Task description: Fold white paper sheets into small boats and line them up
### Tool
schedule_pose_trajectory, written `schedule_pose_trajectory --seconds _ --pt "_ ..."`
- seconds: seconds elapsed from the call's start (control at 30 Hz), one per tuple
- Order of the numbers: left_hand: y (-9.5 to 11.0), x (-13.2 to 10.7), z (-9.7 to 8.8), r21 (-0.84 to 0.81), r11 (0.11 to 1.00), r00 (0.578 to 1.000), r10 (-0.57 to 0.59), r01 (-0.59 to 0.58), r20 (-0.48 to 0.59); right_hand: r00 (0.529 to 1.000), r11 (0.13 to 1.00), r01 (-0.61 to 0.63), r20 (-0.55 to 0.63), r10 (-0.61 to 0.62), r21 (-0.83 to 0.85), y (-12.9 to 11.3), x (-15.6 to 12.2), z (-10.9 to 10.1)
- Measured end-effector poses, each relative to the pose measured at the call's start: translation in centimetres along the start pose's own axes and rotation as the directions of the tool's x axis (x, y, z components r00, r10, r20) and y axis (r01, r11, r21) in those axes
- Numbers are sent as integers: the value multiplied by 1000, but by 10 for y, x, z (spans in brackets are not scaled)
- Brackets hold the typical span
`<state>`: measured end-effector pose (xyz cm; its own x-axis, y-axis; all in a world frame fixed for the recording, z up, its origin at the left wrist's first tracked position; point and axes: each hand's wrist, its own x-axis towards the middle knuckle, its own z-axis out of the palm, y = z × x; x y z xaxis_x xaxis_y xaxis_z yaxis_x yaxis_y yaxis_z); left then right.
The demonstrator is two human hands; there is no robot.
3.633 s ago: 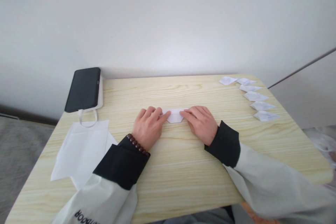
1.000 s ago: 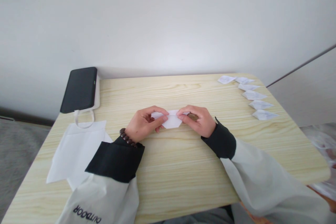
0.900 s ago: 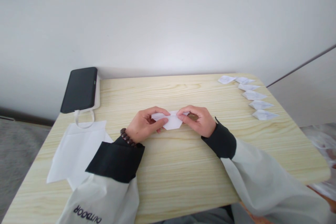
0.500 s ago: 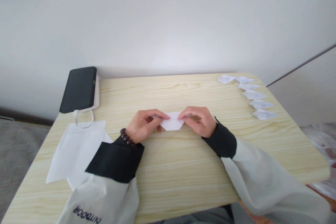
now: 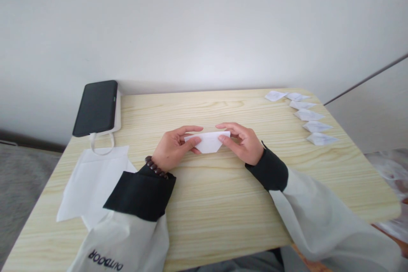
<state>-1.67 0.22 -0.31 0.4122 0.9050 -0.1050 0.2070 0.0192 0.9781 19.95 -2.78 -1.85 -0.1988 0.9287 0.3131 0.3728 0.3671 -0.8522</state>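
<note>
Pinching folded paper point(image 5: 208, 142) with left grip point(image 5: 172, 148) from nine o'clock, right grip point(image 5: 245, 143) from three. Flanked by pointed papers point(image 5: 309, 115) at two o'clock.

Stretching the left arm point(image 5: 124, 225) forward from the lower left and the right arm point(image 5: 321, 204) from the lower right. Holding the left hand point(image 5: 168, 148) and the right hand point(image 5: 245, 143) near each other, not touching. Gripping in a pinch on both sides, with left thumb point(image 5: 191, 143) and right thumb point(image 5: 225, 140) pointing inward. Above them, extending left index finger point(image 5: 191, 128) and right index finger point(image 5: 227, 126) toward each other, with a gap between tips.
</note>
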Motion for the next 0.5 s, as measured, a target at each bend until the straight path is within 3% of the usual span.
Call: schedule_pose_trajectory --seconds 0.23,0.5 --pt "6 -3 7 209 978 1000 -28 27 4 998 989 27 61 -18 -144 -4 2 3" --pt "5 -2 4 218 976 998 -3 -10 57 997 972 57 65 -44 -226 -5 5 3"
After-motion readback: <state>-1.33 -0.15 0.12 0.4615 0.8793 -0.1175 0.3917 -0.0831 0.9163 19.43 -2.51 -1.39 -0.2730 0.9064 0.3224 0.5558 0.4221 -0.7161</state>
